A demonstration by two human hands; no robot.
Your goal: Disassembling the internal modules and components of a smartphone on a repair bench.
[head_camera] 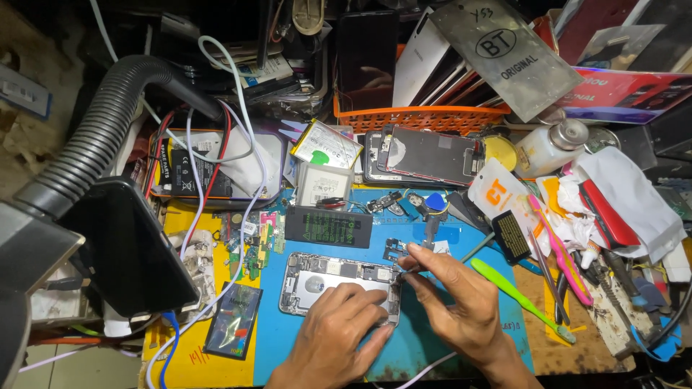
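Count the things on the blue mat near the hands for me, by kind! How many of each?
Opened phones: 1, the opened phone under the left hand, with the right hand at its edge.
Black batteries: 1, the black battery.
Green plastic tools: 1, the green tool.
Total: 3

Under the left hand (339, 324) lies an opened phone (317, 282) of dull grey metal. The mat (461, 238) beneath looks matt blue rubber. Right of the right hand (450, 302), a toothbrush (520, 299) is glossy green plastic.
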